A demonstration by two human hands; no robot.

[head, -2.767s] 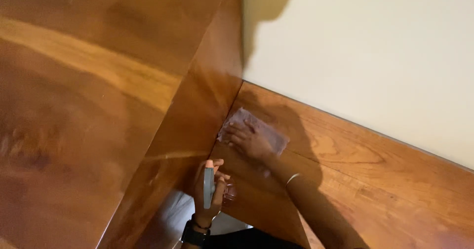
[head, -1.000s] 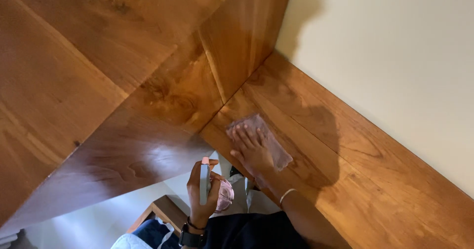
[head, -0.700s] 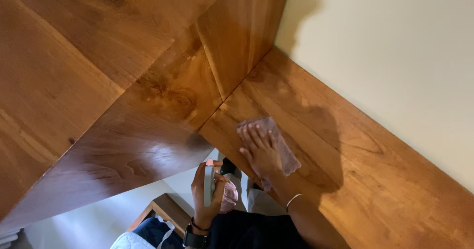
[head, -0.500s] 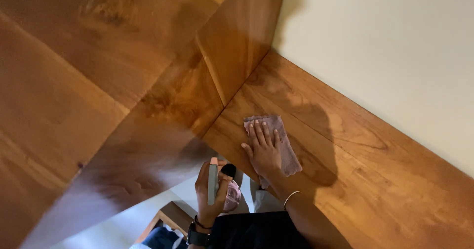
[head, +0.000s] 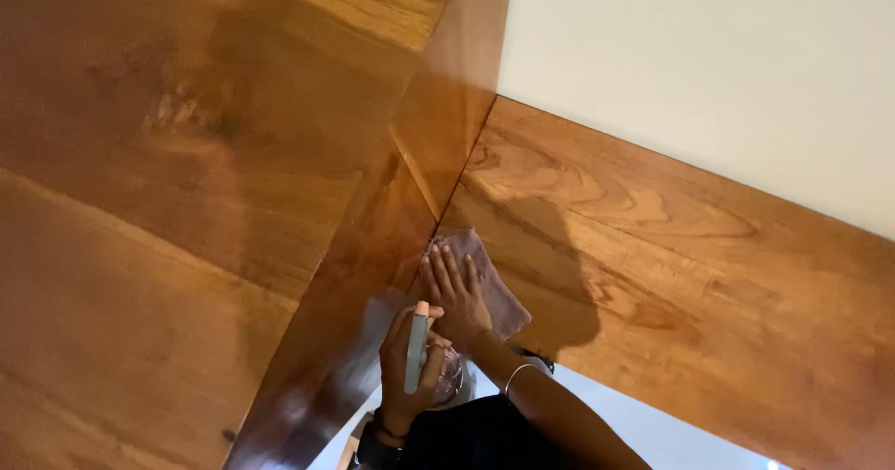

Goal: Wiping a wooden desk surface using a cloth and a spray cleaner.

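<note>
Work in hand: wiping a glossy wooden panel with a cloth, a spray bottle kept ready.

Landmark: the inner corner seam where the lit panel meets the darker wooden face.

Right hand: lies flat on the cloth just right of the seam, fingers spread and pressing it against the wood; no pinching, the palm pins the cloth.

Cloth: small, brownish-mauve, touching the panel right beside the seam, its far edge poking out past the fingertips and its lower corner past the palm.

Left hand: below the cloth and slightly left of the seam line, its grip wrapped closed around the spray bottle, thumb along the side.

Spray bottle: slim, grey body with a pale peach top, held upright, apart from the wood.

Done, as far as visible: the wood near the seam shines evenly; a hazy, lighter patch sits on the darker face left of the seam, which I judge to be spray or glare not wiped off.

Left: the long stretch of panel running away to the right of the seam shows no cloth contact now; whether it is clean cannot be told.

Above the panel: a plain cream wall.

Progress judgement: probably midway, corner area in hand.
</note>
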